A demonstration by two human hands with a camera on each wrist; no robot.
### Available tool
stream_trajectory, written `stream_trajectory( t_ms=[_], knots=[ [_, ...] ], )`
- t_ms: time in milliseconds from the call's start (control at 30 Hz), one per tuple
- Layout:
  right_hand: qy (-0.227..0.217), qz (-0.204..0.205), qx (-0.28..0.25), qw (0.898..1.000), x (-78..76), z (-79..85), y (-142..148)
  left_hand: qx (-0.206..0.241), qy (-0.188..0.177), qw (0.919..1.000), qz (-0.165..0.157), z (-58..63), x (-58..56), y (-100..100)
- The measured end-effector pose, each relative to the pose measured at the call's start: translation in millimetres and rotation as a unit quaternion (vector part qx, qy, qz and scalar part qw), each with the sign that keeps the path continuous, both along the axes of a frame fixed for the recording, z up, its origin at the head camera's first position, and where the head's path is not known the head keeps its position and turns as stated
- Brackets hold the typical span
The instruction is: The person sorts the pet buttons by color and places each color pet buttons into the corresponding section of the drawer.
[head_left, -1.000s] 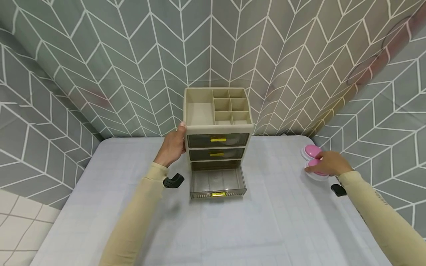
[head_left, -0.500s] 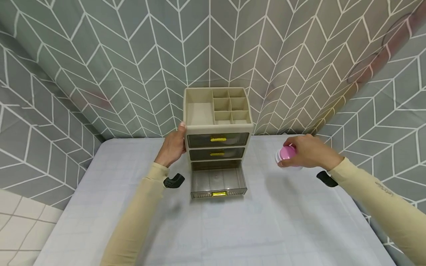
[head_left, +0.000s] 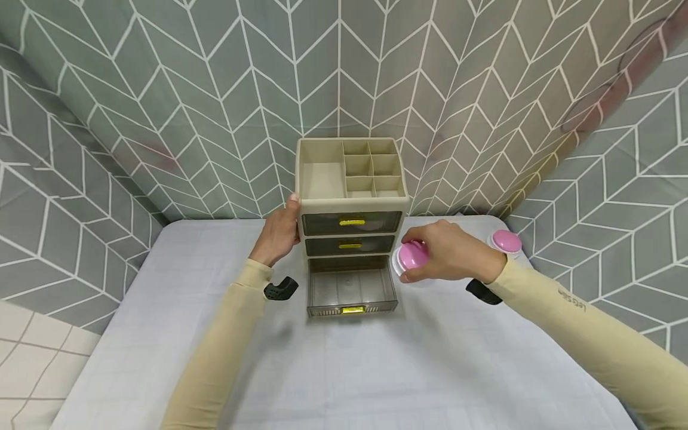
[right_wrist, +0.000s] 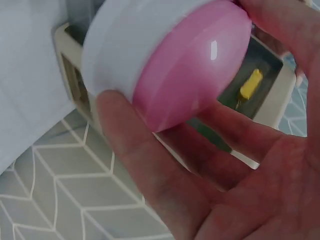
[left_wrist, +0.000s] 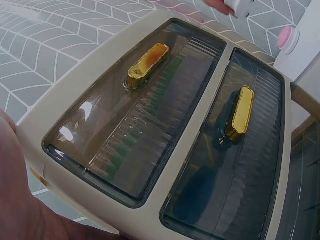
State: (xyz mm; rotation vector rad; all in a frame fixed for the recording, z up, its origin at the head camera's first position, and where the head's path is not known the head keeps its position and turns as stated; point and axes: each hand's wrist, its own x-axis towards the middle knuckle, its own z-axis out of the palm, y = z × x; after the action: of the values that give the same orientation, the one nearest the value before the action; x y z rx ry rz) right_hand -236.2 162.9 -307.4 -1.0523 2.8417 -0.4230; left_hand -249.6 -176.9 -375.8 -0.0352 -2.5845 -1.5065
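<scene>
My left hand [head_left: 276, 236] holds the left side of a beige drawer organizer [head_left: 352, 205], its thumb at the front upper edge. The two upper drawers with gold handles [left_wrist: 240, 115] are closed; the clear bottom drawer [head_left: 349, 286] is pulled out and has nothing in it. My right hand [head_left: 451, 254] grips a round white container with a pink domed top [head_left: 412, 255] just right of that drawer. In the right wrist view, fingertips and thumb span the container [right_wrist: 195, 65], which is tilted. A matching pink-topped container [head_left: 507, 241] stands at the back right, partly behind the right forearm.
The organizer's top has one large compartment [head_left: 322, 179] and several small ones [head_left: 359, 166]. A white cloth [head_left: 344, 376] covers the table. Grey chevron-patterned curtains [head_left: 317, 71] close off the back and sides. Black devices [head_left: 281, 289] sit under both wrists.
My right hand has picked up the nearer pink-topped container at the right and carried it left to beside the open drawer. The left hand stays on the organizer.
</scene>
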Motion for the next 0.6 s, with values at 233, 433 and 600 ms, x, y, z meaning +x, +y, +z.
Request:
stream_trajectory(
  t_ms=[233, 433, 600],
  knots=[
    [0.009, 0.028, -0.015, 0.999, 0.0, -11.7, -30, -0.002, 0.001, 1.0000, 0.005, -0.1, 0.0, 0],
    [0.014, 0.057, -0.020, 0.998, 3.1, -24.7, -60, -0.006, 0.007, 0.9999, 0.009, -0.3, -0.3, 0],
    [0.021, 0.075, -0.017, 0.997, 1.7, -43.4, -81, -0.004, 0.010, 0.9999, 0.008, -0.6, 0.9, 1]
  ],
)
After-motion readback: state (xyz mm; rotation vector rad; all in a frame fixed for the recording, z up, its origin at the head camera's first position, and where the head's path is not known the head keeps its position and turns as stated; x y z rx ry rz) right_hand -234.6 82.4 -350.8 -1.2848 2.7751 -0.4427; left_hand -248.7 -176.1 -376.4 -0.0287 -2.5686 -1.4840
